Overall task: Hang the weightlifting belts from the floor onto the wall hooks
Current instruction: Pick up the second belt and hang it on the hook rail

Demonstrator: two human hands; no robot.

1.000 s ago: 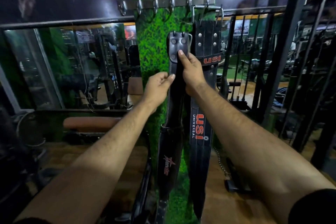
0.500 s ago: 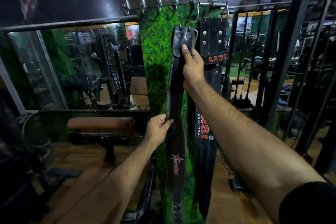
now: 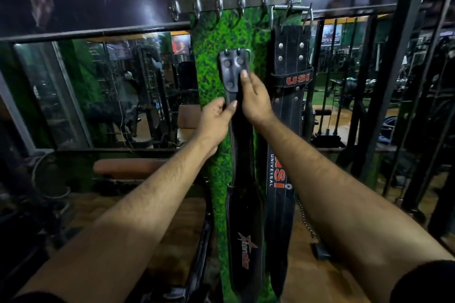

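Both hands hold a black weightlifting belt upright against the strip of green turf panel, its buckle end at the top and well below the hook rail. The right hand is closed around the belt just under the buckle plate, with the forefinger stretched up along the riveted leather. The left hand pinches the belt's left edge beside it, thumb on the front and fingers curled behind. The belt hangs down between the 2 forearms, widening toward a red star logo near its lower end, and does not touch any hook. Just to its right, a second belt marked USI in red already hangs from a metal hanger caught on the rightmost hook of the rail. The other hooks along the rail show nothing on them. A brown padded bench stands at lower left, in front of a mirror.
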